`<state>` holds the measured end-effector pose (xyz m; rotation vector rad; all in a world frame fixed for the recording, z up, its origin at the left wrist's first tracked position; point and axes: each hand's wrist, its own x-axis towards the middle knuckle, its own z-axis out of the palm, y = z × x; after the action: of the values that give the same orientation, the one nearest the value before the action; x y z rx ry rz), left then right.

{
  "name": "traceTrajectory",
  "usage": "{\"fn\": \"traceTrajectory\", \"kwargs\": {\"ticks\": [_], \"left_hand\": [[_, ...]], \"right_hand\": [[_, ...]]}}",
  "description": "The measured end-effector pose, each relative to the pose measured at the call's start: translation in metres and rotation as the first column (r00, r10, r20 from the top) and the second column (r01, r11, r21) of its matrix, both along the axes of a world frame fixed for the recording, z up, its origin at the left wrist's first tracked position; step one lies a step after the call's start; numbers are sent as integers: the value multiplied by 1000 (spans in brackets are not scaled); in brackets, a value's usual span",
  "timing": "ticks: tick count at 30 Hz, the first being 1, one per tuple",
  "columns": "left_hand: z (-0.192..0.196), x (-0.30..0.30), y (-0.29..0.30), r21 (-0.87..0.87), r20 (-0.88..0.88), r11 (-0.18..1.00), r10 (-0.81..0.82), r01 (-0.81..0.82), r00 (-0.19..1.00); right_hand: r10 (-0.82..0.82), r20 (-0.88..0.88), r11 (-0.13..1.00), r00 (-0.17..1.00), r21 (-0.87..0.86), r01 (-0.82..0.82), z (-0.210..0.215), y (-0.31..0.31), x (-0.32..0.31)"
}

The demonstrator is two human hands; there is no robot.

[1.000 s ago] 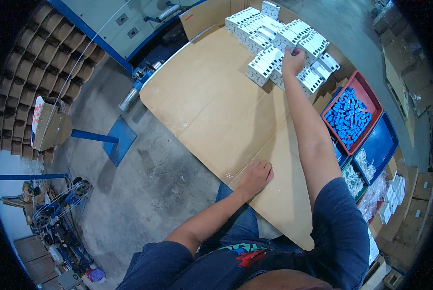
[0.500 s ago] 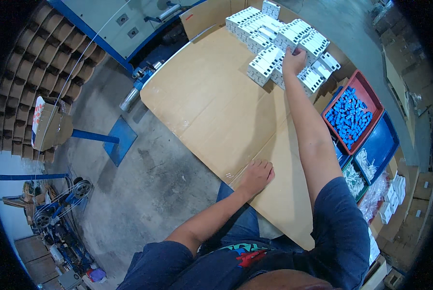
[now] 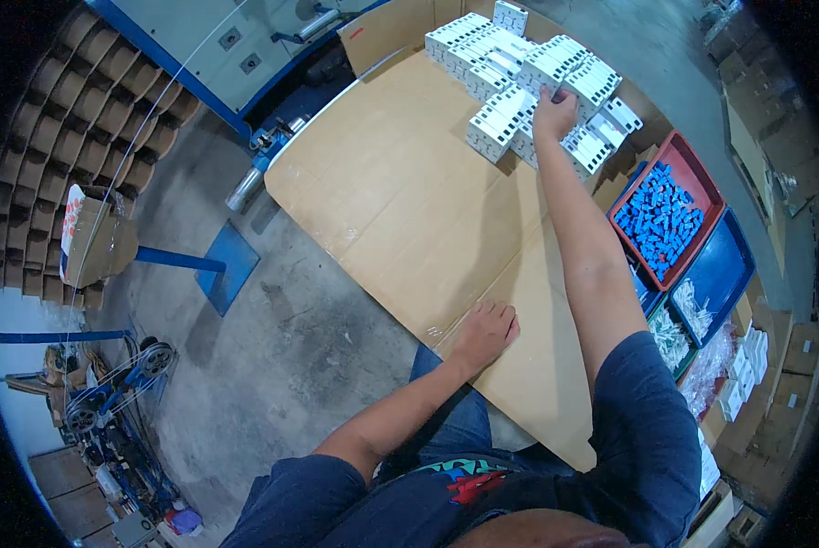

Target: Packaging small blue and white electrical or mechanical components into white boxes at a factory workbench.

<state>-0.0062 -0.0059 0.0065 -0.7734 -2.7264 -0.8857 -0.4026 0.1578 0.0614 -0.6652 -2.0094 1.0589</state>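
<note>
The right hand (image 3: 555,111) is reaching far across the flat brown cardboard surface (image 3: 409,201), fingers curling onto the pile of white ribbed plastic blocks (image 3: 496,123) at the far edge; whether it is truly gripping one, I cannot tell from here. The left hand (image 3: 487,331) is lying flat and spread on the near edge of the surface, holding nothing. Just right of the outstretched arm, a red tray of small blue pieces (image 3: 662,212) is sitting beside a dark blue tray (image 3: 715,274). Nothing is blocking the reach.
</note>
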Motion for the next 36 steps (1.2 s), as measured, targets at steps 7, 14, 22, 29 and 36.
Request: {"fn": "traceTrajectory", "kwargs": {"ticks": [7,14,22,29,36], "left_hand": [[0,-1,2,33,-10,999,-7,7,1000],[1,0,1,-54,-2,998,-14,14,1000],[-2,-1,1,-30,-46,1000,4,-5,999],[0,0,5,31,26,999,-11,10,1000],[4,1,-4,26,85,1000,-1,-2,996]], "right_hand": [[11,11,1000,1000,-18,-11,-1,6,-2],[-14,9,1000,1000,17,14,1,1,2],[-11,3,1000,1000,4,11,5,1,4],[-19,-29,1000,999,-19,19,13,4,29],[306,-283,952,909,96,-291,19,-36,178]]}}
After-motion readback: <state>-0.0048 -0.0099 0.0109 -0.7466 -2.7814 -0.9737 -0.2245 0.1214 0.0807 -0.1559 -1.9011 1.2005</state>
